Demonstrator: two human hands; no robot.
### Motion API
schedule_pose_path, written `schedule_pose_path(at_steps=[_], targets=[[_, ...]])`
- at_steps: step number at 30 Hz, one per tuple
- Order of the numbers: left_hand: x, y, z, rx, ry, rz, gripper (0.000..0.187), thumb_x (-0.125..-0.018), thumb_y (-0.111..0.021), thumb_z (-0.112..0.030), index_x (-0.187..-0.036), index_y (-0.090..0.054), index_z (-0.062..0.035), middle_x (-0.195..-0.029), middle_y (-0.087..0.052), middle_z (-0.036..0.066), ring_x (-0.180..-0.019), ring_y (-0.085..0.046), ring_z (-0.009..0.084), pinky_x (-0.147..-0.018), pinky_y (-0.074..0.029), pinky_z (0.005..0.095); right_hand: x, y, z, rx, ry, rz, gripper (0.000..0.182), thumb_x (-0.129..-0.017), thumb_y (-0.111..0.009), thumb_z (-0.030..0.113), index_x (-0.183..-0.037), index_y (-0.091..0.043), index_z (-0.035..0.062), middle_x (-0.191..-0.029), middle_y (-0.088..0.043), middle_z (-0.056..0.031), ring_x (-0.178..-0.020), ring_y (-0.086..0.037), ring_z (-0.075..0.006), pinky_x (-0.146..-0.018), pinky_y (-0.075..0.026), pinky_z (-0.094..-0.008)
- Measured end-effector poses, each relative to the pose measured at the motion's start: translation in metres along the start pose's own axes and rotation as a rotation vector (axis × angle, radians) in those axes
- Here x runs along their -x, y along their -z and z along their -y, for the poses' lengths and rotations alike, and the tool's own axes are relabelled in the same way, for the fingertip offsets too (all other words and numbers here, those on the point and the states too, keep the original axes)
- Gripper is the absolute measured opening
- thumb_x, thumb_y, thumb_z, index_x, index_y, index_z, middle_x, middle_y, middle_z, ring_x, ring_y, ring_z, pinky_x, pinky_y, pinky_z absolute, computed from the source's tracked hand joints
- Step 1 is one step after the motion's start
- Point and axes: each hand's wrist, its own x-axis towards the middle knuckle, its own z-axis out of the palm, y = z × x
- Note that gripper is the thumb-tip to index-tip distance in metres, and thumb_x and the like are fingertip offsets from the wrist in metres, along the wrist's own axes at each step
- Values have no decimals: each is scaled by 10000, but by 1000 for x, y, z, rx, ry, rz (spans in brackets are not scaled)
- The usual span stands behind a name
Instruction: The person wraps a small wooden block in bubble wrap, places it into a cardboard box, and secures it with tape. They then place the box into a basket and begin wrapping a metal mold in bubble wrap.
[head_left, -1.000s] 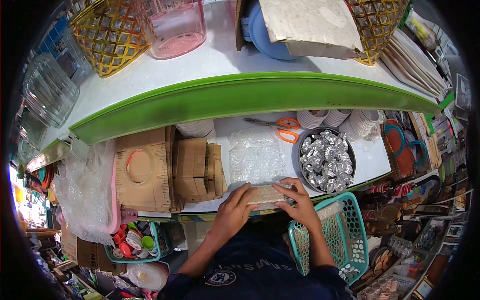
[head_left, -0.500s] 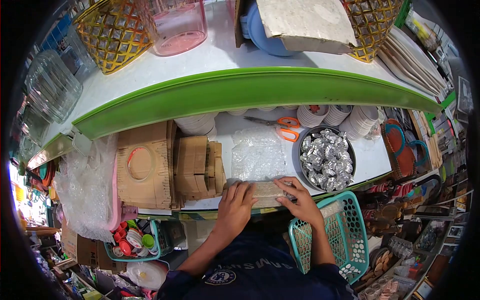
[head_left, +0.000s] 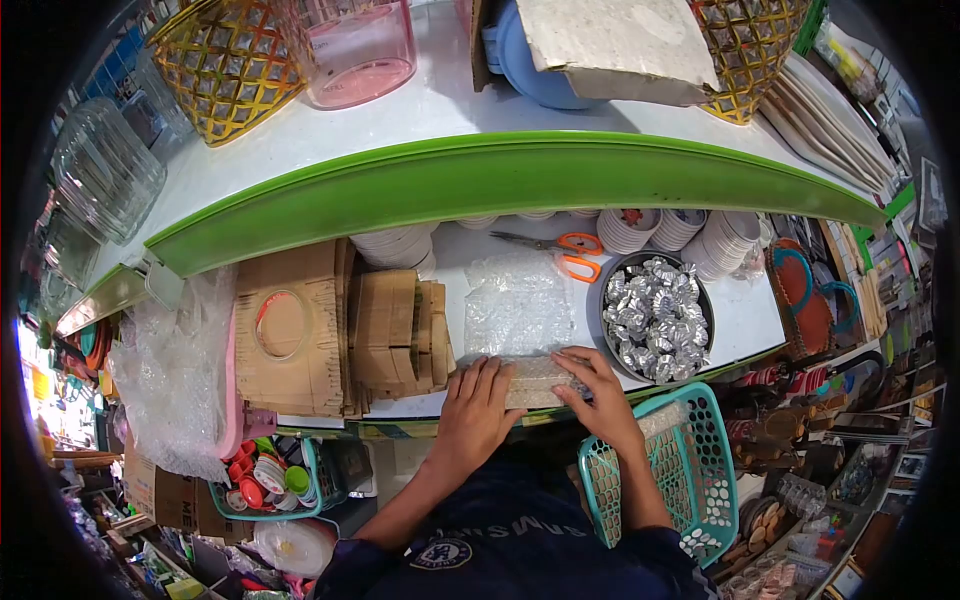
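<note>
At the shelf's front edge lies a bubble-wrapped bundle [head_left: 540, 382], long and narrow, its contents blurred by the wrap. A flat sheet of bubble wrap [head_left: 515, 310] stretches away behind it. My left hand [head_left: 477, 408] grips the bundle's left end, fingers over the top and thumb along the near side. At the other end my right hand [head_left: 598, 400] holds it with fingers bent over the far side and thumb in front. Orange-handled scissors [head_left: 575, 255] rest open beyond the sheet. A round dark pan [head_left: 606, 335] of silver fluted tins [head_left: 652, 315] stands to the right.
Folded cardboard pieces [head_left: 385, 330] and a cardboard stack with a tape roll [head_left: 283, 325] stand left. Stacked white cups [head_left: 628, 232] line the back. A green-edged upper shelf [head_left: 520, 180] overhangs the work. Below right sits a teal basket [head_left: 655, 412]; another teal basket [head_left: 318, 480] is lower left.
Both hands have shifted slightly away from me with the bundle, which has turned a little onto the sheet. The other things stay where they were.
</note>
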Motion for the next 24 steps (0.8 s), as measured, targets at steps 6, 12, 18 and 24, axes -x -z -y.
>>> schedule_pose_path(at_steps=[6, 12, 18, 24], targets=[[-1, 0, -3, -27, 0, -12, 643, -845, -747, -293, -1347, -495, 20, -1349, -509, 190, -1316, -438, 362, -1120, -324, 482, 6, -4, -13, 211, 182, -44, 444, -856, -762, 175, -1280, -665, 88, -1273, -611, -133, -1158, -593, -334, -988, -476, -408], [-6, 2, -7, -29, 31, -33, 651, -827, -759, -267, -1345, -490, 22, -1301, -512, 187, -1273, -451, 376, -1111, -331, 488, 6, -5, -9, 180, 174, -13, 604, -805, -811, 230, -1355, -603, 90, -1306, -595, -138, -1187, -586, -337, -995, -481, -411], [-9, 0, -5, -81, 4, -58, 659, -831, -747, -267, -1375, -493, 6, -1304, -521, 166, -1250, -461, 361, -1098, -342, 477, 3, -3, -13, 187, 155, 26, 701, -803, -808, 206, -1438, -530, 104, -1339, -576, -144, -1202, -578, -346, -1011, -471, -415], [-12, -7, 2, -20, 50, -54, 621, -860, -718, -291, -1386, -511, -34, -1327, -537, 136, -1228, -485, 336, -1068, -368, 458, -1, -5, -10, 241, 134, 25, 715, -827, -779, 176, -1470, -480, 86, -1343, -578, -164, -1199, -576, -355, -1011, -460, -419]])
